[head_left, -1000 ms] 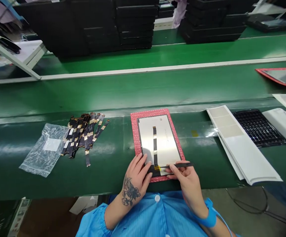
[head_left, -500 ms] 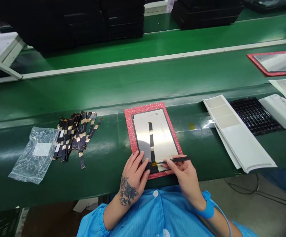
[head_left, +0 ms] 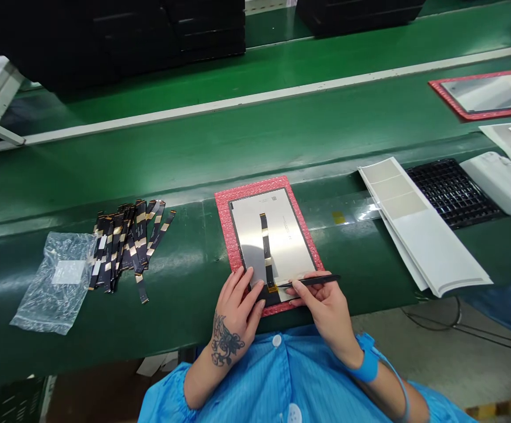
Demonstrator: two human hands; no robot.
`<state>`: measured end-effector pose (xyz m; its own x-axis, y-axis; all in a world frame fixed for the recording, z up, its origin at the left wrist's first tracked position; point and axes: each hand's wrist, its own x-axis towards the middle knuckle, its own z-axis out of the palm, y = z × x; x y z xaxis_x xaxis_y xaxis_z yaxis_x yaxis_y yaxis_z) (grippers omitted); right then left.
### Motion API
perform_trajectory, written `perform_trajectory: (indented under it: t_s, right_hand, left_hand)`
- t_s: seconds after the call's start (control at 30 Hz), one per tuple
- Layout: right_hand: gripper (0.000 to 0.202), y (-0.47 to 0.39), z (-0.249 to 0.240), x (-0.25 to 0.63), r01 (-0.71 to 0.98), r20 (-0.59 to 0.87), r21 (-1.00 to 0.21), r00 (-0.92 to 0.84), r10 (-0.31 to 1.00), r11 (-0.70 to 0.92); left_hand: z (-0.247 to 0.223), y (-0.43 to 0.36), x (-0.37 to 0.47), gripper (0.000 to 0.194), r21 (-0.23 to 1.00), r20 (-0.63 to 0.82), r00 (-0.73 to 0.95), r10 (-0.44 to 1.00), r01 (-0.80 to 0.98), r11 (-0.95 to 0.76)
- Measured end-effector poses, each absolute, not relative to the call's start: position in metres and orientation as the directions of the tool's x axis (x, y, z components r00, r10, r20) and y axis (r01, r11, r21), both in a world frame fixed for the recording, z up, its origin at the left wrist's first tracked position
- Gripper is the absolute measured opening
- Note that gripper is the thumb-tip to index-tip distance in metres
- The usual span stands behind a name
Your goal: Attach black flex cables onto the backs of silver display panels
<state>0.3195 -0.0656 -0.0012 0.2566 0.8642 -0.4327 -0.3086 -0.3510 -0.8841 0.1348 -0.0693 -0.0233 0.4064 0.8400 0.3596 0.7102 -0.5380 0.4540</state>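
A display panel with a silvery back lies on a pink bubble-wrap sheet. Lengthwise on the panel rests a black flex cable with gold patches, its near end by a small piece of yellow tape. My left hand is open, fingers stretched out over the panel's lower left corner. Between the fingers of my right hand are black tweezers, held almost level. Their tips point left and reach the yellow tape; whether they grip anything is too small to tell.
Left of the panel lies a pile of flex cables beside a clear plastic bag. To the right are white sheets, a black gridded tray and another panel on pink wrap. Dark stacks stand at the back.
The view has shifted slightly, so the bench items sit a little differently in the picture. Both hands keep nearly the same pose, and the tweezer tips stay at the cable's near end.
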Motion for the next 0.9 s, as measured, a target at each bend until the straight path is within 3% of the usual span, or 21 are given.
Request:
perform_trajectory:
  t_s: [0.6,0.73,0.9]
  right_hand:
    - [0.055,-0.07,-0.006,0.318,-0.293,-0.42,-0.893,0.269,0.867,-0.342]
    - [0.048,-0.071,-0.011,0.322,-0.233,-0.329,-0.935,0.28,0.902,-0.268]
    - [0.032,-0.074,-0.01,0.33,-0.052,-0.105,-0.994,0.412,0.905,-0.091]
  left_hand:
    - [-0.015,-0.068,0.141,0.028,0.387,0.33,0.502,0.799,0.7,-0.6]
    - [-0.017,-0.069,0.141,0.028,0.415,0.299,0.492,0.818,0.704,-0.576]
    - [-0.016,-0.07,0.14,0.029,0.427,0.272,0.5,0.822,0.703,-0.569]
